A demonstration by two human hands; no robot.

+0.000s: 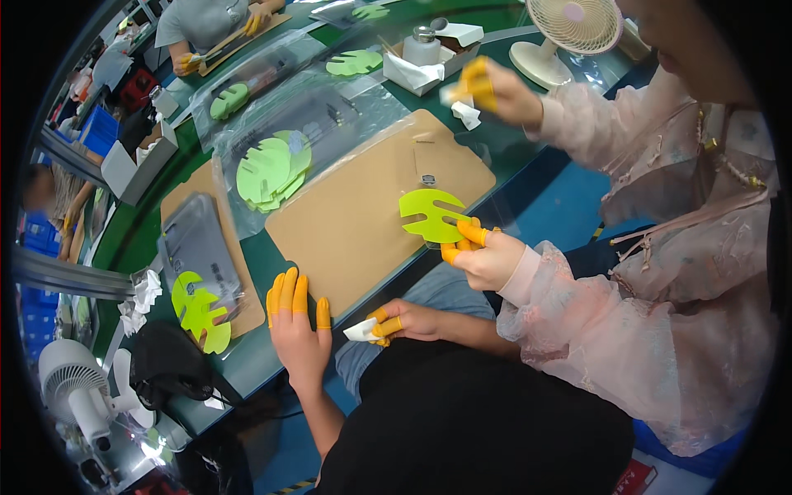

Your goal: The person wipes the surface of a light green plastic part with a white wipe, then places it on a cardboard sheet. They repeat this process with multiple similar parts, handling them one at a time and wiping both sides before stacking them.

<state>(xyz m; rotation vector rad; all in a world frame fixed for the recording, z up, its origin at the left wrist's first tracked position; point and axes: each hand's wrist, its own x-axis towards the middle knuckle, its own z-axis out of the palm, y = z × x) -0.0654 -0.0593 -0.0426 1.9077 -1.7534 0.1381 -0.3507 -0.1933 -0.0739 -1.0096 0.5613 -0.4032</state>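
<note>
My left hand [301, 334], in orange finger cots, lies with its fingers stretched out on the near left corner of a brown cardboard sheet [355, 223]. Between the fingers and thumb of my right hand [404, 320], by the table's front edge, is a folded white wipe [361, 330]. To the left, a yellow-green notched plate [200, 312] lies partly over a dark grey film-wrapped sheet [198, 243]. Over the cardboard's right part, a co-worker's hand [491, 256] holds up another yellow-green notched plate [433, 216]. Their other hand [495, 95], blurred, holds something white.
Several light green plates [275, 169] are piled on clear plastic film beyond the cardboard. A box with a metal-topped bottle [422, 48] and a fan [569, 25] stand at the far right. Another fan [78, 384] and a black bag [169, 363] are at left. Another person sits across.
</note>
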